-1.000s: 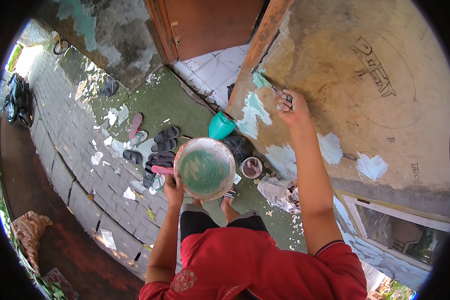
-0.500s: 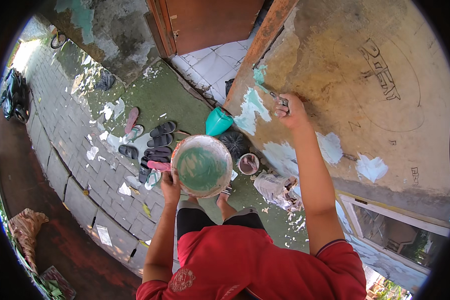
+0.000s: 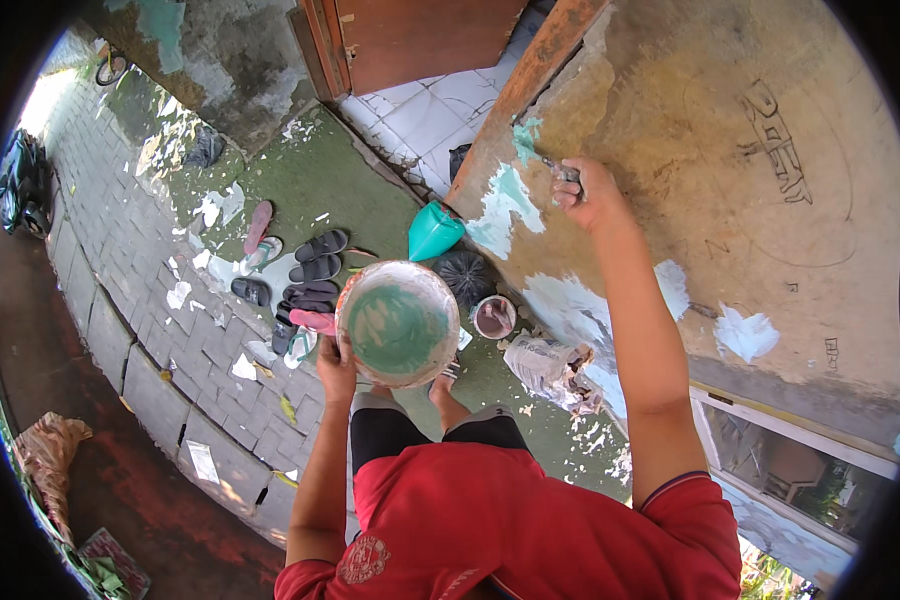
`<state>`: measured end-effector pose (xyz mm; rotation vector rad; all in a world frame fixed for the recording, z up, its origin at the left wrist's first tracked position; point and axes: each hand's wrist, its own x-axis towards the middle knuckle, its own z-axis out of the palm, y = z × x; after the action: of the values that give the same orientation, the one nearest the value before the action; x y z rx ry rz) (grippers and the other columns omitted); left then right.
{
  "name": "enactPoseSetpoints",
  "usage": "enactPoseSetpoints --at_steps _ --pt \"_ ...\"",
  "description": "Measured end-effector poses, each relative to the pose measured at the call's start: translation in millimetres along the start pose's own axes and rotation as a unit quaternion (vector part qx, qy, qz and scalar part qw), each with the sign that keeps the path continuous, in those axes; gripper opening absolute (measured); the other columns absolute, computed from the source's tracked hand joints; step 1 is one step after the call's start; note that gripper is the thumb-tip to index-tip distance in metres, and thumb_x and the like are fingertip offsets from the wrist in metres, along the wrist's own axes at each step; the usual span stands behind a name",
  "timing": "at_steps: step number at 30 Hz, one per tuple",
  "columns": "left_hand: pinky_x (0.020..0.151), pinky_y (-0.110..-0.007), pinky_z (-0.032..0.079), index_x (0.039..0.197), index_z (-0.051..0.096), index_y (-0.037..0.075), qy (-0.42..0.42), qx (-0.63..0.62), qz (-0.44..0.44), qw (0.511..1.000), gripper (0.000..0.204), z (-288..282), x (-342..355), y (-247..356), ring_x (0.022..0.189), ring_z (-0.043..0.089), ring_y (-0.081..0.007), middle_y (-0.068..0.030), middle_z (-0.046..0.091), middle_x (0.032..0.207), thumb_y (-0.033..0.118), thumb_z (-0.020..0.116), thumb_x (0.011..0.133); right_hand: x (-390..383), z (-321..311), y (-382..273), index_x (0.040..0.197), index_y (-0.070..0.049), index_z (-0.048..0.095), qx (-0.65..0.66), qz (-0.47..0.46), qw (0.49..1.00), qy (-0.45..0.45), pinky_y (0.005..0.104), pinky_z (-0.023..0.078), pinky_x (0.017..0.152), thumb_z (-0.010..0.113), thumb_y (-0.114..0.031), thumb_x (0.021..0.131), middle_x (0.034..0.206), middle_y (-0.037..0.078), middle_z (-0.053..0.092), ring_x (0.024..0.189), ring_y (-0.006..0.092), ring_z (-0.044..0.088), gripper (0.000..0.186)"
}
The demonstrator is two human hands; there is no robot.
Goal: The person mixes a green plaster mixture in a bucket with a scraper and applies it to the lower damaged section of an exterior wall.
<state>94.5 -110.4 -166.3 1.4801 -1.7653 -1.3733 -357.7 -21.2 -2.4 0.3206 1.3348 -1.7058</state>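
My left hand (image 3: 337,372) grips the near-left rim of a round, paste-smeared basin (image 3: 451,322), held out in front of my legs. Green filler paste (image 3: 400,322) coats its inside. My right arm reaches up to the wall (image 3: 670,170) on the right. There my right hand (image 3: 587,192) is closed around the handle of a putty knife (image 3: 547,161). The knife's blade is at the lower right edge of a small green patch (image 3: 527,140) on the wall. A larger pale green patch (image 3: 510,205) spreads below it.
Sandals (image 3: 318,257) are scattered left of the basin. Beyond it stand a green plastic container (image 3: 434,232) and a black bag (image 3: 465,275). A small bucket (image 3: 494,317) and a crumpled sack (image 3: 545,368) lie along the wall's foot. A brown door (image 3: 420,45) stands ahead.
My right hand and the putty knife have shifted slightly upward beside the small green patch. The basin remains in my left hand, a little further left in view.
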Motion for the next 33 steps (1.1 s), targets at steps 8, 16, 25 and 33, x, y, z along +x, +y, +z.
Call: enactPoseSetpoints --at_steps 8,16,25,33 --pt "0.05 -0.028 0.035 0.072 0.049 0.0 -0.005 0.018 -0.004 1.0 0.037 -3.5 2.9 -2.8 0.056 0.041 -0.0087 -0.0024 0.047 0.06 0.027 0.055 0.096 35.1 -4.4 6.0 0.072 -0.008 0.036 0.053 0.04 0.997 0.041 0.0277 0.027 0.039 0.046 -0.008 0.088 0.059 0.002 0.034 0.043 0.0119 0.033 0.019" --pt "0.048 -0.028 0.035 0.071 0.049 0.001 0.004 -0.017 -0.017 1.0 0.038 -9.5 6.5 -6.0 0.054 0.04 -0.008 -0.0012 0.048 0.058 0.03 0.056 0.096 10.3 -9.4 -8.0 0.076 -0.007 0.039 0.027 0.022 0.999 -0.001 0.027 0.027 0.038 0.047 -0.007 0.087 0.059 0.002 0.036 0.042 0.0108 0.033 0.014" --pt "0.052 -0.029 0.037 0.071 0.049 0.0 0.009 0.015 -0.011 1.0 0.04 -15.7 6.1 6.0 0.058 0.04 -0.0105 -0.0027 0.047 0.06 0.031 0.056 0.095 19.6 -6.7 23.9 0.074 -0.008 0.046 -0.11 0.029 0.992 0.063 0.0254 0.026 0.037 0.05 -0.016 0.088 0.054 -0.001 0.037 0.041 0.0086 0.032 0.016" --pt "0.048 -0.027 0.036 0.07 0.048 0.001 0.037 0.031 0.014 0.999 0.035 -21.5 7.1 -2.5 0.054 0.038 -0.0082 -0.0005 0.046 0.059 0.024 0.058 0.094 36.9 -8.7 -0.9 0.076 -0.006 0.046 -0.016 0.044 0.999 0.027 0.024 0.026 0.036 0.049 -0.015 0.088 0.053 -0.002 0.035 0.04 0.0079 0.032 0.016"
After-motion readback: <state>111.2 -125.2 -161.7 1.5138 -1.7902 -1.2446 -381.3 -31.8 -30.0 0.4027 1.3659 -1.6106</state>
